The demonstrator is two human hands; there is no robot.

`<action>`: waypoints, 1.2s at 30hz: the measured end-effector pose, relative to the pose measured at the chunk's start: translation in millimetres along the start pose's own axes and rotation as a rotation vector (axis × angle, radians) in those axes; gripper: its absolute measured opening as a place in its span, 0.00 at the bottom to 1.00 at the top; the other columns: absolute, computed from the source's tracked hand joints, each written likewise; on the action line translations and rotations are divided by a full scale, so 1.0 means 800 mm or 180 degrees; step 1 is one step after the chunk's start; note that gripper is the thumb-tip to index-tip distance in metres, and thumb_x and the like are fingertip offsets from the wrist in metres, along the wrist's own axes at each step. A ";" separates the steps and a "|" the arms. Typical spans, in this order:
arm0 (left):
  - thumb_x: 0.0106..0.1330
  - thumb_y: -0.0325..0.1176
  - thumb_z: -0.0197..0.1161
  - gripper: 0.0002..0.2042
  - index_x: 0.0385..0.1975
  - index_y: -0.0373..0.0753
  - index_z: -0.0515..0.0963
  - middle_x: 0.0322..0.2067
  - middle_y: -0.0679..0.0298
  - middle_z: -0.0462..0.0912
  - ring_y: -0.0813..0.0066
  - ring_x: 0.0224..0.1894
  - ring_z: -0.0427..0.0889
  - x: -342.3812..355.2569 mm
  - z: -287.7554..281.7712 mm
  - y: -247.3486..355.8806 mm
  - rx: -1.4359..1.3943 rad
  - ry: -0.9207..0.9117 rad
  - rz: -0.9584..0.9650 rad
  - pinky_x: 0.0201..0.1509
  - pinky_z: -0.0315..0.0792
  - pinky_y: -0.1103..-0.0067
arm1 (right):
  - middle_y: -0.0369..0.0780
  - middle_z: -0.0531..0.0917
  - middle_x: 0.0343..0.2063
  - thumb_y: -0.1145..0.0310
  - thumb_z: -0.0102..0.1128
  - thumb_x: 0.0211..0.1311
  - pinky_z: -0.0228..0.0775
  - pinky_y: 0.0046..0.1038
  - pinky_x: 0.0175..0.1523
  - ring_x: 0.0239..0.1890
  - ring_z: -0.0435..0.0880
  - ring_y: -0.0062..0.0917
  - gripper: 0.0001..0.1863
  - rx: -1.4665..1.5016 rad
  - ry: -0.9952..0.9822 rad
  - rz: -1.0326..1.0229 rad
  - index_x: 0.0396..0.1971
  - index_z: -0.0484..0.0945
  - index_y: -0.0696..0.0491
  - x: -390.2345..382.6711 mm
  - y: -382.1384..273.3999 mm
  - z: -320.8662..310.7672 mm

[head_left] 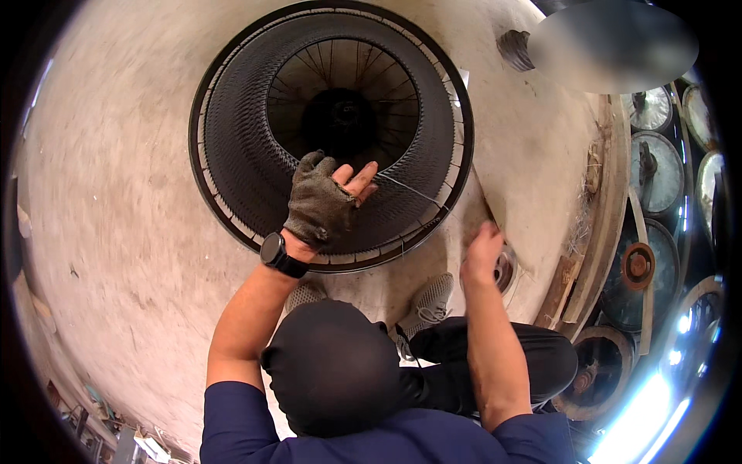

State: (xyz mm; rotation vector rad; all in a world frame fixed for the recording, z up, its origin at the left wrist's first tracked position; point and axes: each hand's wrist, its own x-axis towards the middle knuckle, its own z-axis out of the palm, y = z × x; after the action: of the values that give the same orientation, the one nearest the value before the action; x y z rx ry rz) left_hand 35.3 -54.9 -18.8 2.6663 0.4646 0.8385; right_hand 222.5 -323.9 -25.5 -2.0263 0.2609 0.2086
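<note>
1. The gloved left hand (323, 205) pressed the woven mesh wheel (332, 131) at its 6 o'clock rim, fingertips pinching a thin wire (413, 191).
2. The bare right hand (483, 251), blurred, hung at 4 o'clock; its grip could not be told.
3. The wheel lay on the concrete floor (116, 216).

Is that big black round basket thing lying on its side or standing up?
On its side: the black woven wire drum shows its round open mouth, with spokes and hub visible inside. The gloved left hand rests on its rim.
</note>
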 end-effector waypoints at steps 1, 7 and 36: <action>0.62 0.38 0.70 0.19 0.54 0.53 0.81 0.24 0.68 0.70 0.66 0.28 0.73 0.002 0.002 0.001 -0.0010 0.0037 0.0037 0.47 0.70 0.66 | 0.40 0.79 0.36 0.65 0.52 0.73 0.71 0.30 0.49 0.42 0.77 0.25 0.12 -0.0291 0.0049 0.0185 0.43 0.74 0.59 -0.011 0.044 -0.018; 0.62 0.39 0.70 0.19 0.54 0.53 0.82 0.24 0.68 0.70 0.66 0.27 0.73 -0.002 0.001 0.002 0.0020 -0.0053 -0.0026 0.49 0.70 0.66 | 0.49 0.80 0.40 0.76 0.56 0.63 0.73 0.41 0.51 0.44 0.80 0.46 0.09 -0.2059 -0.1247 -0.1420 0.43 0.77 0.59 -0.133 0.084 -0.007; 0.60 0.38 0.71 0.21 0.55 0.53 0.80 0.24 0.69 0.70 0.68 0.26 0.72 -0.004 0.006 -0.003 -0.0039 0.0004 -0.0002 0.44 0.70 0.67 | 0.53 0.85 0.33 0.64 0.62 0.60 0.76 0.48 0.45 0.39 0.84 0.51 0.12 -0.3325 -0.1747 -0.1462 0.31 0.84 0.58 -0.070 0.022 0.065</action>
State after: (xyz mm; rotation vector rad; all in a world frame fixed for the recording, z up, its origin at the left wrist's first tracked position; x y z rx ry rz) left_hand 35.5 -54.8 -25.0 2.6545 0.4594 0.8401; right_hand 162.2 -280.2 -49.0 -2.8424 -0.8175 0.6952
